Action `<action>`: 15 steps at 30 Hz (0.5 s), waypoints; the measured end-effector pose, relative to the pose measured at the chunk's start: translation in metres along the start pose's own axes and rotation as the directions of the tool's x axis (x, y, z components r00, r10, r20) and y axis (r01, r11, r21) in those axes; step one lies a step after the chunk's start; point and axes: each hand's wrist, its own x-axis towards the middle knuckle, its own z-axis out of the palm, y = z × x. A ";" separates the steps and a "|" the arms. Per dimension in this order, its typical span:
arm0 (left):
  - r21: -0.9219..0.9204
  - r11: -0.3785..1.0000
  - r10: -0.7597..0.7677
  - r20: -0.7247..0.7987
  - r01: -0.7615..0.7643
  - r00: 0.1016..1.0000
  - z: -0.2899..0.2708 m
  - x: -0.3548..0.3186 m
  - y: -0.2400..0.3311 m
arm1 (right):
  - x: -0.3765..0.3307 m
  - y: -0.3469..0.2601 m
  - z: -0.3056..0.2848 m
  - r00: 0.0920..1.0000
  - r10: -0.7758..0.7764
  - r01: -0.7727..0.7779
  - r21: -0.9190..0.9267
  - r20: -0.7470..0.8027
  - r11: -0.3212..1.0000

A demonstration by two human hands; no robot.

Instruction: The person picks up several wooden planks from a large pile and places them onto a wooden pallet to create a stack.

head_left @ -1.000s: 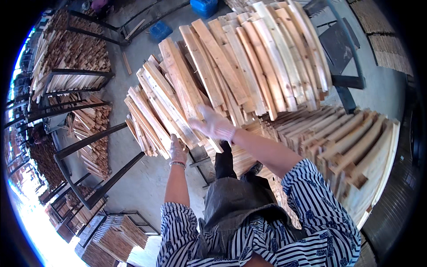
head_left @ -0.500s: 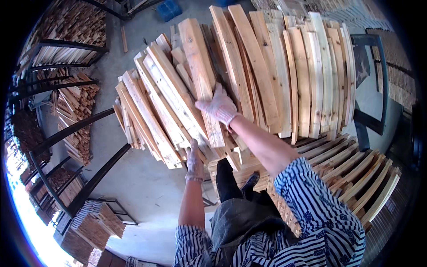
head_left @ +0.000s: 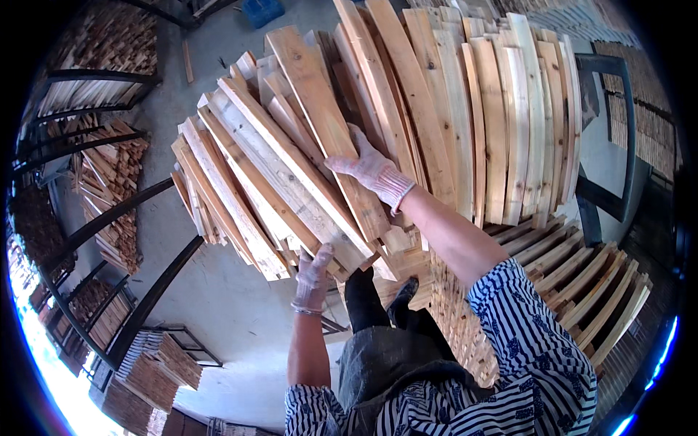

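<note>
A large stack of long wooden boards (head_left: 429, 102) lies in front of me, with the boards on its left side fanned out at a slant. My right hand (head_left: 371, 171), in a pale knitted glove, grips a broad knotty wooden board (head_left: 313, 87) across its lower half. Thumb and fingers sit on opposite edges of that board, which leans to the upper left. Lower down, my gloved left hand (head_left: 314, 275) is closed at the near end of a slanted wooden board (head_left: 273, 189) on the left of the stack. Its fingertips are partly hidden by the wood.
Another row of boards (head_left: 592, 291) lies at my lower right. Dark metal frames (head_left: 138, 211) stand on the left, near a heap of wood pieces (head_left: 109, 189). A metal frame (head_left: 622, 138) rises at the right end. Stacked wood (head_left: 156, 367) sits lower left.
The view has shifted slightly. The broad board under my right hand now tilts further, its top to the left and its near end to the right. My left hand remains at the near board ends.
</note>
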 end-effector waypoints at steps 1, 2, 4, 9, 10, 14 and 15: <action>-0.278 0.953 -0.111 0.059 0.123 0.992 0.003 0.018 0.021 | 0.009 0.017 -0.001 0.998 -0.032 0.030 -0.051 -0.046 0.998; -0.522 0.815 -0.201 0.151 0.250 0.968 0.004 0.035 0.035 | 0.017 0.034 -0.003 0.993 -0.067 0.057 -0.103 -0.093 0.993; -0.477 0.843 -0.291 -0.015 0.249 0.957 0.006 0.048 0.032 | 0.004 0.007 0.010 0.995 -0.014 -0.008 -0.225 -0.094 0.974; -0.316 0.936 -0.185 -0.056 0.158 0.981 0.012 0.041 0.034 | 0.001 0.005 0.003 1.000 0.014 -0.018 -0.153 -0.025 0.988; -0.233 0.960 -0.171 -0.045 0.156 0.984 0.020 0.032 0.040 | -0.009 -0.007 -0.004 1.000 0.016 -0.015 -0.163 0.007 0.987; -0.444 0.887 -0.077 0.122 0.124 0.990 0.021 -0.062 0.005 | -0.089 -0.017 -0.033 0.987 0.019 0.006 -0.153 0.162 0.988; -0.572 0.805 -0.036 0.223 0.160 0.974 0.005 -0.083 -0.020 | -0.109 -0.008 -0.034 0.983 0.010 0.008 -0.097 0.182 0.995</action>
